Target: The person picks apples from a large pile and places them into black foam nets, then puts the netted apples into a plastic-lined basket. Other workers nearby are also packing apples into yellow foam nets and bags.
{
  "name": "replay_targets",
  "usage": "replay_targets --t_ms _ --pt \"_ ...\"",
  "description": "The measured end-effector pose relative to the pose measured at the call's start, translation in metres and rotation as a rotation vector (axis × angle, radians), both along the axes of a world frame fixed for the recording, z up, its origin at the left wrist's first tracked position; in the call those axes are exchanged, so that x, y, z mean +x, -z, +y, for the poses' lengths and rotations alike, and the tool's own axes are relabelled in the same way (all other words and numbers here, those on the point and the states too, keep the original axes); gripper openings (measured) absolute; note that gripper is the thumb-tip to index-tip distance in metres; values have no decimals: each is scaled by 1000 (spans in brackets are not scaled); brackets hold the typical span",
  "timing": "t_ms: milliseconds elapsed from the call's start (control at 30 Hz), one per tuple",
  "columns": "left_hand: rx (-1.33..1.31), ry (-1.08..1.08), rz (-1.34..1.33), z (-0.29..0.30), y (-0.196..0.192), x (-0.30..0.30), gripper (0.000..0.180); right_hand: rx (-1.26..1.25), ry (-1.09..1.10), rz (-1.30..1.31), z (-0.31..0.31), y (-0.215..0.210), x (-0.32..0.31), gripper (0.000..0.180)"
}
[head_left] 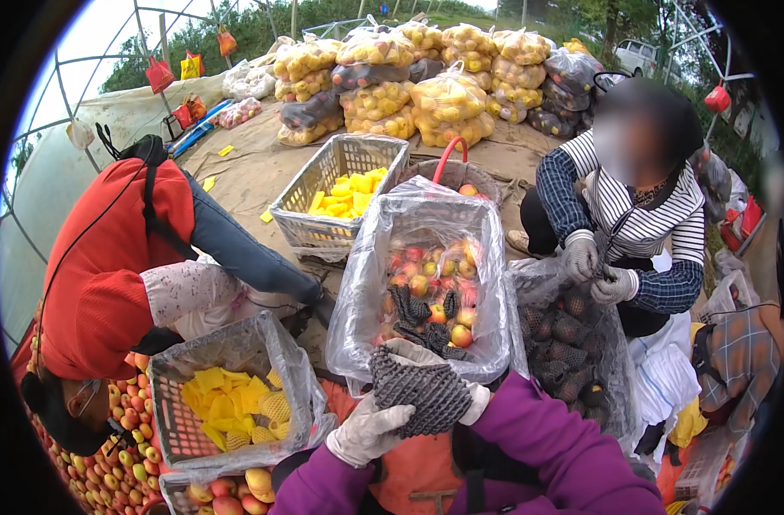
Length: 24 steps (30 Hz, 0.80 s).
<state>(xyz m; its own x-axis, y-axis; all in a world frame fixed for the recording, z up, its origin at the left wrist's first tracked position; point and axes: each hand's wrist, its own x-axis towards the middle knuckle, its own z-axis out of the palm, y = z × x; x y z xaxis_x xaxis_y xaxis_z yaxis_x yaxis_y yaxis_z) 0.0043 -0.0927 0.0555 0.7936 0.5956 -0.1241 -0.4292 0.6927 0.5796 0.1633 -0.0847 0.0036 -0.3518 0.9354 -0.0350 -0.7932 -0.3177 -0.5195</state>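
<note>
Between my two white-gloved hands is a dark grey foam net sleeve [422, 390], bulging and rounded. My left hand [364, 431] closes on its left side, the fingers pressed to the mesh. My right hand [478, 402] grips from the right, mostly hidden behind the net; pale glove fabric shows over its top edge. Whether fruit is inside the net, I cannot tell. Just beyond stands a crate lined with clear plastic [351, 300], holding red and yellow apples [416, 285]. Several loose dark foam nets [409, 307] lie on those apples.
At right, a co-worker [641, 180] in grey gloves handles a plastic-lined crate of dark-netted fruit [564, 343]. Another person [117, 275] bends over an apple heap [134, 421] at left. Crates of yellow foam nets [229, 403] and yellow pieces [349, 196] flank mine. Bagged fruit [452, 107] is stacked behind.
</note>
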Motion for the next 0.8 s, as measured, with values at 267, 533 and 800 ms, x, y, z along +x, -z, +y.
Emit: replay_targets --t_ms 267,533,800 --pt "69 -132 115 8 -9 -10 68 116 -470 -363 33 -11 14 39" --pt "96 -196 341 11 -15 -22 42 418 -499 -2184 135 159 91 38" --pt "800 -203 692 11 18 -32 48 280 -228 -2342 131 313 132 40"
